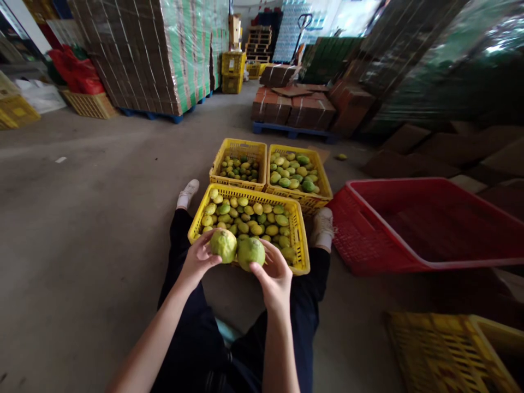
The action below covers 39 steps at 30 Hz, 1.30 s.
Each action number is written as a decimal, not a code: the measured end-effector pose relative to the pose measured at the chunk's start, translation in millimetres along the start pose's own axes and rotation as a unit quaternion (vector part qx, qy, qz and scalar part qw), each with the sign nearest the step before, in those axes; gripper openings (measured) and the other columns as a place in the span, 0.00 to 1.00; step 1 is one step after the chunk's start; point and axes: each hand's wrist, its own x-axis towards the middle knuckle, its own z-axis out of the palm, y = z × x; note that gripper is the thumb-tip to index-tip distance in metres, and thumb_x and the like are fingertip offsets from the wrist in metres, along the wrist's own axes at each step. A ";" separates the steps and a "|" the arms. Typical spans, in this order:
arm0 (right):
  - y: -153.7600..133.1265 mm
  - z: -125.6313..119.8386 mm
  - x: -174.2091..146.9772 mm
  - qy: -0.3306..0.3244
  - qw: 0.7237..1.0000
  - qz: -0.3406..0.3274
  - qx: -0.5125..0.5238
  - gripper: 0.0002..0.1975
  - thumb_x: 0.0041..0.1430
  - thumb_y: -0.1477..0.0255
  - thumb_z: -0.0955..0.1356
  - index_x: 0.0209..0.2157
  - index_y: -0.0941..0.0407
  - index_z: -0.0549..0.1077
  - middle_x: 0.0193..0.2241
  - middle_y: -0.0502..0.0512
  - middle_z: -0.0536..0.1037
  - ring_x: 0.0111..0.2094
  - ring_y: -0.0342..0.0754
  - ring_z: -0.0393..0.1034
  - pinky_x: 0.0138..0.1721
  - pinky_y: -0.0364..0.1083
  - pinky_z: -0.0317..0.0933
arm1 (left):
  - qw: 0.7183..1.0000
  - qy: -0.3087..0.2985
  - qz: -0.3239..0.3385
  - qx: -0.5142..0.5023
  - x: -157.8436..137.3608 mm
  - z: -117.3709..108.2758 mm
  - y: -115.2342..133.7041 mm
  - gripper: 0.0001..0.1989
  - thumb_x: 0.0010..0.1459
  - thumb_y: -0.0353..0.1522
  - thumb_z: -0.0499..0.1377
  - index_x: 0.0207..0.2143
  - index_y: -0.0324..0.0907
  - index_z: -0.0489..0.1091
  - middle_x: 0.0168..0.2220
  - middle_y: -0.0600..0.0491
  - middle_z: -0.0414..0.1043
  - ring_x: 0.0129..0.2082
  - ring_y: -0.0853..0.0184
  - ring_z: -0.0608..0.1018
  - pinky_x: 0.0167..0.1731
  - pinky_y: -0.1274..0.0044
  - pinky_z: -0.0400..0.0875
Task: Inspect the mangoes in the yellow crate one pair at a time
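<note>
My left hand (199, 258) is closed around a yellow-green lemon (223, 245). Beside it, a greener lemon (251, 254) is gripped in the fingers of my right hand (279, 277). The two fruits are side by side, touching or nearly so, above the near edge of a yellow plastic crate (258, 194). Inside that crate lie many yellow and green lemons (257, 229), partly covered by my hands. Behind it stand a yellow crate of smaller-looking fruit (238, 182) and another of larger, greener fruit (323, 192).
A red plastic crate (347, 234) stands tilted in view to the right. Near the lower right corner is another yellow crate (434, 349). Flat cardboard (450, 150), boxes on a blue pallet (292, 131) and wrapped stacks (135, 54) surround the floor. One fruit (341, 156) lies loose.
</note>
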 end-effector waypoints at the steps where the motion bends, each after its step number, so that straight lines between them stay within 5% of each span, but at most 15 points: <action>1: 3.4 -3.9 2.5 -0.011 0.999 0.045 0.014 0.27 0.47 0.55 0.80 0.46 0.53 0.78 0.39 0.57 0.84 0.40 0.55 0.80 0.39 0.50 0.75 | 0.999 -0.006 -0.029 -0.019 1.0 -2.2 -3.7 0.28 0.32 0.25 0.79 0.41 0.43 0.80 0.50 0.46 0.79 0.63 0.46 0.72 0.56 0.67 0.73; 7: 31.6 -17.8 7.5 -0.021 0.978 0.187 0.095 0.29 0.48 0.44 0.74 0.38 0.54 0.75 0.26 0.51 0.80 0.26 0.51 0.76 0.24 0.48 0.71 | 0.984 -0.010 -0.168 -0.060 -3.0 -18.5 -27.3 0.20 0.47 0.34 0.76 0.41 0.37 0.78 0.44 0.43 0.80 0.46 0.54 0.82 0.46 0.67 0.79; 14: 41.6 -12.8 5.4 -0.026 0.978 0.180 0.103 0.26 0.51 0.45 0.73 0.38 0.54 0.76 0.25 0.51 0.80 0.22 0.48 0.73 0.23 0.48 0.70 | 0.969 0.029 -0.222 -0.106 -2.8 -23.8 -28.0 0.09 0.61 0.30 0.64 0.44 0.37 0.76 0.47 0.43 0.78 0.42 0.61 0.81 0.41 0.72 0.79; 20: 35.4 -0.5 2.8 0.009 0.982 0.174 0.073 0.26 0.51 0.49 0.74 0.42 0.53 0.74 0.32 0.51 0.80 0.29 0.47 0.74 0.25 0.42 0.66 | 0.961 0.007 -0.224 -0.163 -3.2 -22.2 -24.1 0.18 0.61 0.35 0.62 0.52 0.37 0.73 0.48 0.43 0.79 0.46 0.57 0.81 0.46 0.67 0.78; 23: 34.4 8.3 -1.1 -0.001 0.981 0.183 0.062 0.23 0.54 0.49 0.73 0.41 0.51 0.71 0.32 0.48 0.77 0.27 0.46 0.72 0.22 0.41 0.64 | 0.947 0.056 -0.233 -0.215 -1.8 -20.0 -29.5 0.17 0.62 0.41 0.61 0.47 0.39 0.74 0.40 0.47 0.80 0.40 0.63 0.83 0.42 0.71 0.79; 27: 39.3 21.9 -7.4 0.019 0.994 0.104 -0.033 0.21 0.55 0.52 0.73 0.41 0.52 0.71 0.36 0.51 0.75 0.35 0.48 0.72 0.34 0.46 0.69 | 0.938 0.122 -0.208 -0.248 -1.4 -17.2 -37.6 0.12 0.61 0.40 0.60 0.37 0.39 0.74 0.33 0.49 0.80 0.37 0.63 0.83 0.44 0.70 0.80; 32: 51.8 43.0 -16.0 0.068 0.974 -0.042 -0.213 0.21 0.59 0.55 0.71 0.48 0.52 0.69 0.46 0.58 0.70 0.49 0.55 0.69 0.54 0.58 0.66 | 0.971 0.073 -0.137 -0.180 -8.4 -12.4 -42.8 0.16 0.52 0.44 0.62 0.34 0.42 0.76 0.42 0.45 0.82 0.55 0.50 0.78 0.55 0.63 0.75; 36: 53.2 51.3 -26.6 -0.055 0.961 -0.073 -0.260 0.18 0.71 0.60 0.60 0.56 0.52 0.70 0.55 0.63 0.65 0.57 0.57 0.66 0.60 0.62 0.62 | 0.987 0.026 -0.074 -0.143 -13.0 -11.3 -43.6 0.22 0.50 0.48 0.62 0.41 0.43 0.78 0.52 0.44 0.79 0.62 0.47 0.72 0.58 0.68 0.71; 39: 49.5 51.4 -40.4 -0.166 0.936 -0.129 -0.281 0.24 0.71 0.55 0.60 0.61 0.49 0.70 0.66 0.64 0.57 0.68 0.63 0.54 0.66 0.66 0.56 | 0.989 -0.001 -0.059 -0.136 -15.7 -16.1 -44.2 0.25 0.53 0.48 0.61 0.47 0.43 0.78 0.58 0.44 0.75 0.66 0.48 0.68 0.61 0.67 0.68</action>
